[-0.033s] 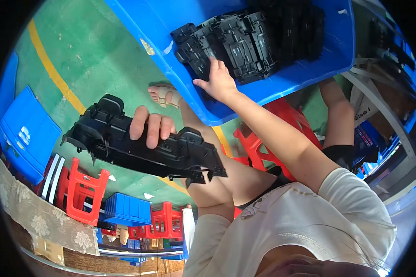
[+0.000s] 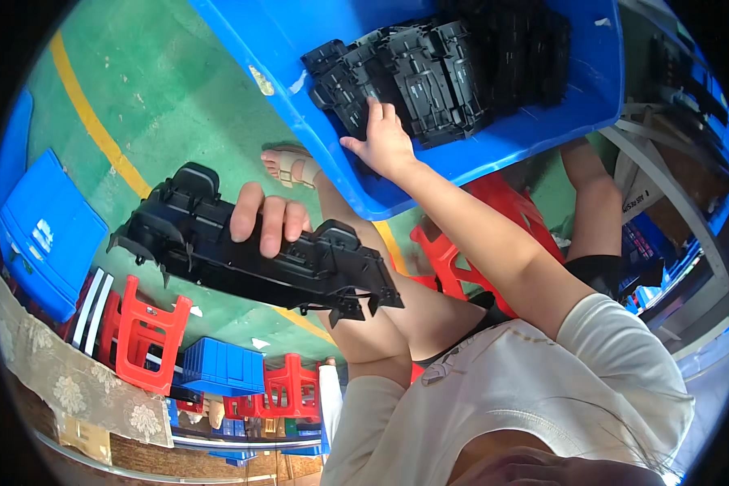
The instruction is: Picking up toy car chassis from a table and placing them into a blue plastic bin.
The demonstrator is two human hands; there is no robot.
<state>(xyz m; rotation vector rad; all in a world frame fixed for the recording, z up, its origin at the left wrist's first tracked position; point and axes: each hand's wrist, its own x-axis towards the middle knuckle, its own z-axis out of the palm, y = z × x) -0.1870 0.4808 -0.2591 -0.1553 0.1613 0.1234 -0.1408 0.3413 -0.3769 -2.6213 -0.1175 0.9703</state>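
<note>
At the left, my left hand (image 2: 271, 220) is closed around a long black moulded plastic part (image 2: 243, 255). Its fingers show over the upper edge, while the palm and forearm are hidden behind the part. The part hangs in the air, tilted down to the right. My right arm reaches up to a blue bin (image 2: 494, 154), where similar black plastic parts (image 2: 429, 85) stand packed side by side. At the near end of that row, my right hand (image 2: 387, 146) touches the nearest part with its fingers, thumb spread away; some fingers are partly hidden.
Red plastic stools (image 2: 150, 332) stand at the lower left, and another red stool (image 2: 494, 211) is beside the blue bin. Blue crates (image 2: 53, 235) lie at the left edge. A metal frame (image 2: 680, 186) rises on the right. The green floor (image 2: 178, 97) carries a yellow line.
My left hand and the black part have shifted very slightly up and to the right. My right hand stays at the same place in the bin.
</note>
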